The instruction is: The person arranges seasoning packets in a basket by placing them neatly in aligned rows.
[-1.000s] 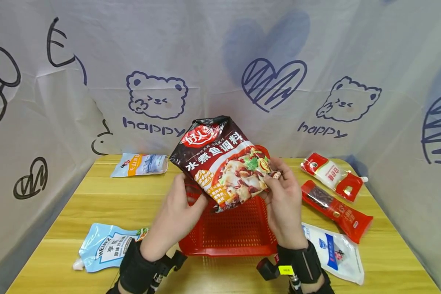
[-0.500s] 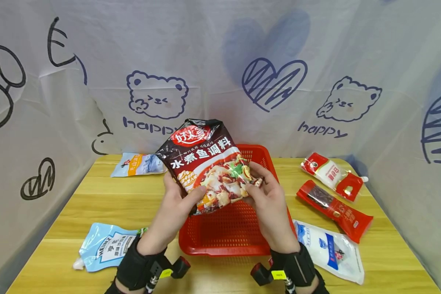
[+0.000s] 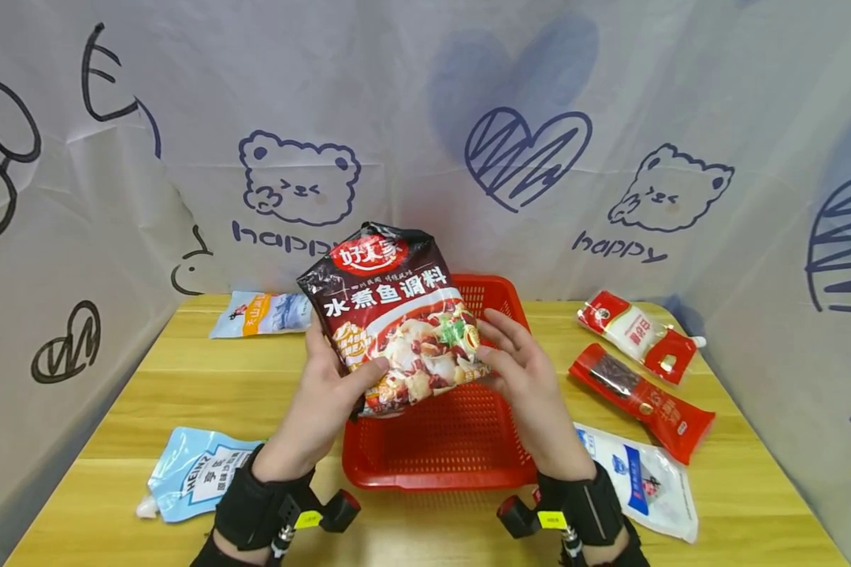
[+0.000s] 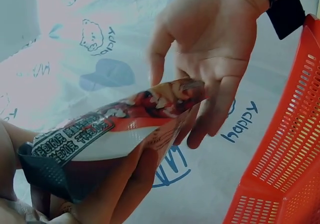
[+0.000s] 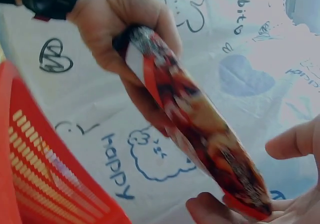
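A black and red seasoning packet [image 3: 397,323] with a picture of a fish dish is held up, tilted, over a red plastic basket [image 3: 440,479]. My left hand [image 3: 319,405] grips its lower left side, thumb across the front and fingers behind. At the lower right corner, my right hand [image 3: 528,386] has its fingers loosely extended. In the right wrist view, the right thumb [image 5: 292,143] stands off the packet's face while the fingers lie against its back edge.
Left on the wooden table [image 3: 135,402] lie a light blue Heinz pouch [image 3: 198,476] and a blue-white packet [image 3: 258,315]. Along the right are a red-white spouted pouch [image 3: 638,335], a long red packet [image 3: 645,402] and a white bag [image 3: 641,480]. A drawn-on white cloth [image 3: 411,94] hangs behind.
The packet has moved left with both hands, showing more of the basket's back. My right thumb and fingers, earlier pinching the packet's corner, have loosened. The left hand keeps its grip.
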`<action>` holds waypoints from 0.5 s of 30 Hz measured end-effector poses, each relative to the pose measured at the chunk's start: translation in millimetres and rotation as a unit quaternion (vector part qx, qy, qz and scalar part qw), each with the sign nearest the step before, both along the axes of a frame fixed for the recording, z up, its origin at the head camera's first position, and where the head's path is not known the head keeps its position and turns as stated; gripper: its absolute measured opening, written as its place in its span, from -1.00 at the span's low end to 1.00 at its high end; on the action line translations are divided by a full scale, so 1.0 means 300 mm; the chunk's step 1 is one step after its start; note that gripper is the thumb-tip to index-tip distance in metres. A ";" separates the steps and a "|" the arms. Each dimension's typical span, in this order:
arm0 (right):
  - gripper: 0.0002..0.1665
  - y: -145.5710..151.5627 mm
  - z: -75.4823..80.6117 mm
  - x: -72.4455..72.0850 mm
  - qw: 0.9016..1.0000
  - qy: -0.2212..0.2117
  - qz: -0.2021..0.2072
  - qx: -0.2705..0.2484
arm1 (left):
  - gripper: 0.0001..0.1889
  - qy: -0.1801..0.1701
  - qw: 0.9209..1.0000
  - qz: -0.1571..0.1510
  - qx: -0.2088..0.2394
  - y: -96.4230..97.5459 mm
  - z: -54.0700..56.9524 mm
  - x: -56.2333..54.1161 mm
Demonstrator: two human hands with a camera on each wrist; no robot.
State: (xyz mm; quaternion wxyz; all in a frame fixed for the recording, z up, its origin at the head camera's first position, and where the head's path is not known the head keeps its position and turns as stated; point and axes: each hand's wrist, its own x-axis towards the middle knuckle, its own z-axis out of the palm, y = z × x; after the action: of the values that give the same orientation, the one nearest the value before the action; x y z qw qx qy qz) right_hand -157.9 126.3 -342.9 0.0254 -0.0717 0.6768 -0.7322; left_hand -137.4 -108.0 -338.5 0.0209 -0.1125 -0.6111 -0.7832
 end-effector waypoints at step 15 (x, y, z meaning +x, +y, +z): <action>-0.17 0.140 0.095 -0.139 0.989 0.006 0.063 0.136 | -0.08 -0.009 0.995 -0.081 -0.057 -0.030 -0.012 -0.005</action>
State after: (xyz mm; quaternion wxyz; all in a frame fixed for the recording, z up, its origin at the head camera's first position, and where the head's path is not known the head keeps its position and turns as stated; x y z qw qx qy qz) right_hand -199.6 168.2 -314.4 0.0769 -0.1143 0.7641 -0.6302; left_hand -139.0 -117.0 -342.3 -0.0546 -0.1562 -0.6438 -0.7471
